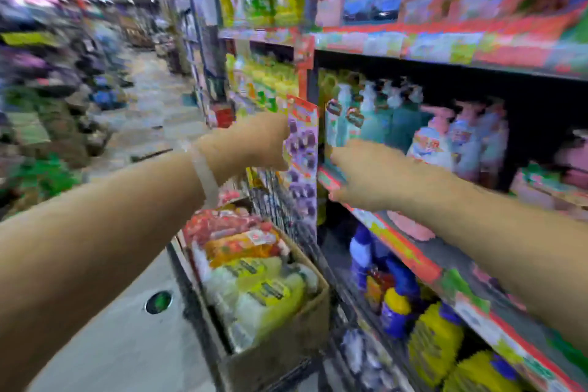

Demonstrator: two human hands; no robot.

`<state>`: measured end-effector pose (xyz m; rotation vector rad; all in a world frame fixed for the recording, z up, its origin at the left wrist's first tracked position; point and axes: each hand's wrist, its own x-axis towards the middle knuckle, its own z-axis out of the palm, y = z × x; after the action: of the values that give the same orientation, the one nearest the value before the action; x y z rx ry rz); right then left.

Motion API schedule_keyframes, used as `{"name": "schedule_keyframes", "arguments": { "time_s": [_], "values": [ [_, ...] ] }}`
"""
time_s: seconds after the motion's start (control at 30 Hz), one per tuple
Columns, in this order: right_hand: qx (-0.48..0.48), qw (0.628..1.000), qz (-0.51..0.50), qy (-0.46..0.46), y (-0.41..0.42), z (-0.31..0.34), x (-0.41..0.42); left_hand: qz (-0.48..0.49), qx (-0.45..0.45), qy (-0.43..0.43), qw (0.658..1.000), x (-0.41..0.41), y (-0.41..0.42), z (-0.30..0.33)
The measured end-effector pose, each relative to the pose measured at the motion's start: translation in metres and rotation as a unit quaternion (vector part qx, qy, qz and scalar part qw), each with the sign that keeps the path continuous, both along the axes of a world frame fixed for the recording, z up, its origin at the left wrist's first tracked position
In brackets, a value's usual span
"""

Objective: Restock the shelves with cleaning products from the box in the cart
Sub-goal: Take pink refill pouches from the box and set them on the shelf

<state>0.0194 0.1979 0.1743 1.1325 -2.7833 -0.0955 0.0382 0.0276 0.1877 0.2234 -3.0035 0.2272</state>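
2 hands at shelf edge (410, 251): left hand (254, 143) grasps hanging purple strip pack (302, 156); right hand (366, 175) grasps teal pack (334, 127). Cardboard box (286, 337) sits in cart (286, 200).

Both arms reach forward; left grip (254, 141) and right grip (366, 175) curled.

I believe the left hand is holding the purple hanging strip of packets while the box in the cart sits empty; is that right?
Not quite: the box is not empty; the head view shows it full of packets. The left hand does hold the purple strip.
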Motion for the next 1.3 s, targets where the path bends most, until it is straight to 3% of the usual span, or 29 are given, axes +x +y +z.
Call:
{"name": "schedule_keyframes", "arguments": {
  "time_s": [0.23, 0.63, 0.8, 1.03, 1.2, 1.3],
  "values": [
    [0.026, 0.99, 0.02, -0.138, -0.121, -0.096, -0.039, 0.142, 0.035, -0.126, 0.981, 0.02, -0.145, -0.093],
    [0.053, 0.939, -0.099, -0.326, -0.315, -0.248, -0.125, 0.112, 0.127, -0.278, 0.946, -0.076, -0.355, -0.233],
    [0.001, 0.895, -0.175, -0.411, -0.349, -0.286, -0.136, 0.068, 0.147, -0.304, 0.939, -0.116, -0.383, -0.277],
    [-0.167, 0.801, -0.3, -0.491, -0.391, -0.319, -0.165, 0.086, 0.238, -0.188, 0.949, -0.148, -0.399, -0.299],
    [-0.168, 0.759, -0.359, -0.516, -0.422, -0.326, -0.188, 0.016, 0.27, -0.302, 0.914, -0.156, -0.389, -0.309],
    [-0.154, 0.695, -0.401, -0.576, -0.43, -0.328, -0.199, 0.02, 0.285, -0.326, 0.901, -0.151, -0.381, -0.319]
  ]
}}
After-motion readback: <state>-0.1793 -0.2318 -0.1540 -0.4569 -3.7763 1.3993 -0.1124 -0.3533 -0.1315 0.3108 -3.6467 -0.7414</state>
